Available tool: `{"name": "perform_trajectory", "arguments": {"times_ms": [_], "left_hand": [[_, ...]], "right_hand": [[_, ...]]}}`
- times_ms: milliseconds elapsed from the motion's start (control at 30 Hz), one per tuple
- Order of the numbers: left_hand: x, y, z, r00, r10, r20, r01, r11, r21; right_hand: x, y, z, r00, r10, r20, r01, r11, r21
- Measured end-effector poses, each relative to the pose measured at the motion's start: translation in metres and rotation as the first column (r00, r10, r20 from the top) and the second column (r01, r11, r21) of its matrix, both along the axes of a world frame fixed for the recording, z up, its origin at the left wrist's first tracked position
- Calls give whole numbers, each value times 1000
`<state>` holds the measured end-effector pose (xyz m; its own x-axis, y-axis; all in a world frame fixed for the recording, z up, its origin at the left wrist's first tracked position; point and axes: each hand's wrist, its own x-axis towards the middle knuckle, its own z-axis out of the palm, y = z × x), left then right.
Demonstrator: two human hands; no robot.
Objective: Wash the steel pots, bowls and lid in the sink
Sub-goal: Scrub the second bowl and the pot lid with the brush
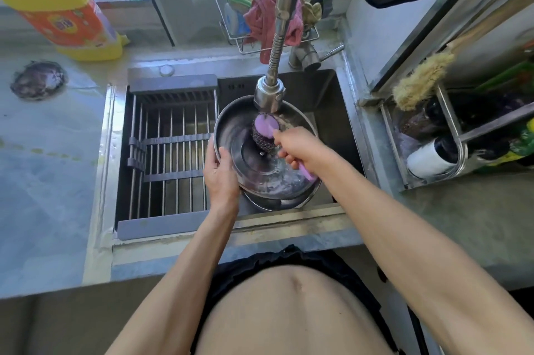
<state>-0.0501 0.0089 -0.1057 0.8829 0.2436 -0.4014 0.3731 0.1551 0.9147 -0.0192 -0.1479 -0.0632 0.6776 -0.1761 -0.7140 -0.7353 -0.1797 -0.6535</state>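
A round steel lid [245, 146] is held tilted over the sink [341, 112], under the pull-down faucet head [269, 94]. My left hand [220, 172] grips the lid's left rim. My right hand [300, 146] holds the purple handle of a steel-wool scrubber [264, 135], whose wire ball presses on the lid's inner face. Water runs over the lid. Below the lid, another steel vessel [286, 203] shows partly in the basin.
A grey drying rack [170, 152] spans the sink's left half. A yellow detergent jug [60, 11] stands on the counter at the back left. A wire caddy [260, 22] with cloths hangs behind the faucet. A steel shelf [433, 138] with bottles and a brush stands on the right.
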Motion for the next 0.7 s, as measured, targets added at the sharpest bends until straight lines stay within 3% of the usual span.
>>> {"name": "perform_trajectory", "arguments": {"times_ms": [100, 200, 300, 433, 567, 633, 700], "left_hand": [[5, 7, -1, 999, 43, -20, -42, 997, 59], [9, 9, -8, 996, 63, -66, -59, 997, 50], [13, 2, -6, 983, 79, -163, -85, 996, -30], [11, -12, -12, 930, 106, -352, -193, 956, -223], [7, -22, -23, 885, 13, -465, -232, 879, -417], [5, -30, -21, 884, -24, -467, -181, 903, -390], [8, -36, -20, 885, -124, -448, -13, 957, -290]], "right_hand": [[-23, -24, -3, 993, 57, 105, -41, 988, -151], [-50, -40, -16, 977, -47, 210, 106, 954, -280], [-67, -50, -27, 983, -100, 152, 155, 901, -406], [-68, -57, -27, 952, -293, 90, 305, 928, -214], [-64, -63, -18, 949, -293, 120, 304, 948, -91], [-62, -66, -17, 930, -303, 208, 327, 941, -91], [-61, -66, -17, 908, -318, 272, 359, 926, -117]]}}
